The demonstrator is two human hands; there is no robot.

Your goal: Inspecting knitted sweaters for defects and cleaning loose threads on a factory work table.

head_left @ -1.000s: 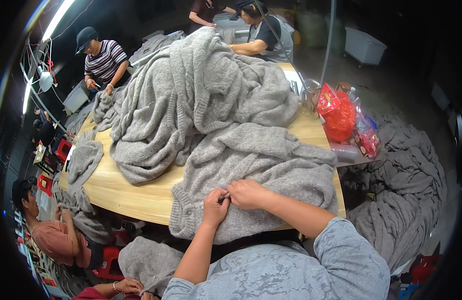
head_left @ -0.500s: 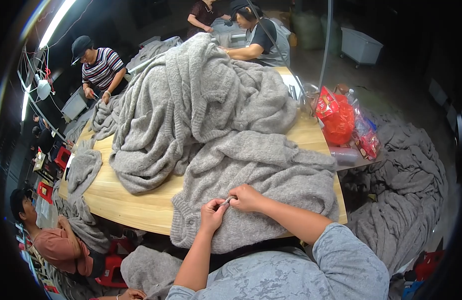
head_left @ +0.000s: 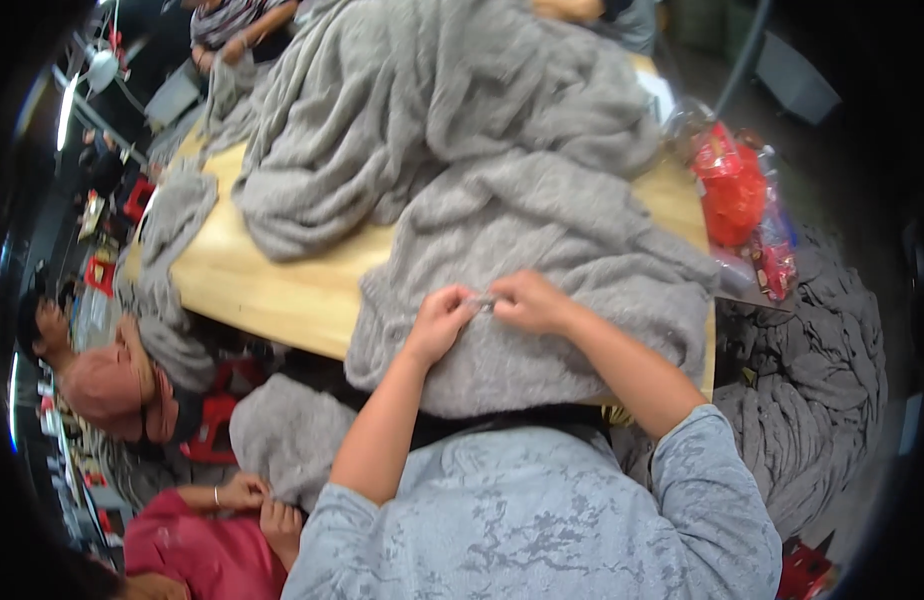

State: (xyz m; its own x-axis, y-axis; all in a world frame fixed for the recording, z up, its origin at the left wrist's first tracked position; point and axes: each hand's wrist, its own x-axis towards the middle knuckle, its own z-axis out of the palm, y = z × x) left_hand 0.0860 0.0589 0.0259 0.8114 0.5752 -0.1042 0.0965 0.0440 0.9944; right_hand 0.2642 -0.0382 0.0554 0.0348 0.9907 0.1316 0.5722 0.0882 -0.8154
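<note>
A grey knitted garment lies bunched on the near part of the table, in front of me. My left hand is closed in a pinch at its near side, thumb against fingers. Facing it, my right hand is also closed, its fingertips close to the left ones. Between them runs a small pinched fold of grey knit; motion blur hides its detail. Both wrists rest over the garment.
Behind it, a tall heap of grey knitwear covers much of the wooden table. Red plastic bags stand at the right edge, above a floor pile of knits. At lower left, a person in red handles another knit.
My view has tipped down, so the table sits higher in the picture and the co-worker in red shows more. My hands remain at the garment, fingertips slightly farther apart.
</note>
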